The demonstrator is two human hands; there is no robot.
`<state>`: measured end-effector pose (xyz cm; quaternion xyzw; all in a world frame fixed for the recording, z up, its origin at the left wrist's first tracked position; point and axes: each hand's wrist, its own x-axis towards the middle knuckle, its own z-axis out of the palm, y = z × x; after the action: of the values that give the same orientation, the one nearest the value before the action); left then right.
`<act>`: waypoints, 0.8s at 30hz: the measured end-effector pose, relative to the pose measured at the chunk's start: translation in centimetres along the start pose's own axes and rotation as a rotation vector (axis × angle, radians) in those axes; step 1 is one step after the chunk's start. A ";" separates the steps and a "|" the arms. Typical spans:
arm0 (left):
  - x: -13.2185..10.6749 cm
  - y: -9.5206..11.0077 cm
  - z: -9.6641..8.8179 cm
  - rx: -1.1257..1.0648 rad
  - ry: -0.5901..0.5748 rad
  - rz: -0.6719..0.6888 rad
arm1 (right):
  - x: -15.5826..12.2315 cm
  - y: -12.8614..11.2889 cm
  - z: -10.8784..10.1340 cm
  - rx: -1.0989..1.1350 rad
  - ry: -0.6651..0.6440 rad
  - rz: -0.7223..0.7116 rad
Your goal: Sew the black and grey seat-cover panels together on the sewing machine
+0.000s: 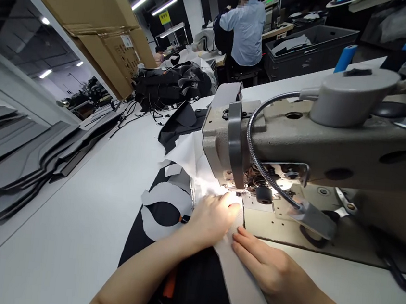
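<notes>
A sewing machine (273, 140) stands on the right, its lamp lighting the needle area. A light grey-beige fabric piece (243, 284) runs from beside the needle toward me, over black fabric (196, 286) with grey and white patches. Close to the presser foot, my left hand (212, 220) is closed on the beige piece, fingers bent and thumb beside them. My right hand (267, 265) lies lower down, its fingers stretched flat on the right edge of that piece. White fabric (188, 155) spreads behind the left hand. The fingertips nearest the needle are partly lost in glare.
Scissors (344, 203) lie on the machine bed. Stacked grey panels (25, 152) line the left side. A heap of black pieces (177, 84) and cardboard boxes (93, 19) are at the back. Farther off, a person (246, 31) sits near a grey crate (308, 52).
</notes>
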<state>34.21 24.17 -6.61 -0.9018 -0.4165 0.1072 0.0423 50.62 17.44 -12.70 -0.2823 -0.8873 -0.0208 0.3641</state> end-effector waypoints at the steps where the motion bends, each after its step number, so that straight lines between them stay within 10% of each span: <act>1: 0.1 -0.2 0.1 0.005 0.012 0.025 | -0.1 0.1 0.1 -0.003 -0.005 0.009; 12: 1.6 -2.2 1.2 0.008 0.060 0.188 | 0.7 1.5 1.3 -0.062 -0.056 0.376; 24: -3.8 -2.5 -0.7 -0.099 -0.013 0.258 | 1.1 1.4 1.6 0.009 -0.246 0.197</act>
<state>30.12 22.90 -4.94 -0.9481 -0.3022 0.0966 -0.0192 49.74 19.52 -13.40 -0.3667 -0.8933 0.0537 0.2543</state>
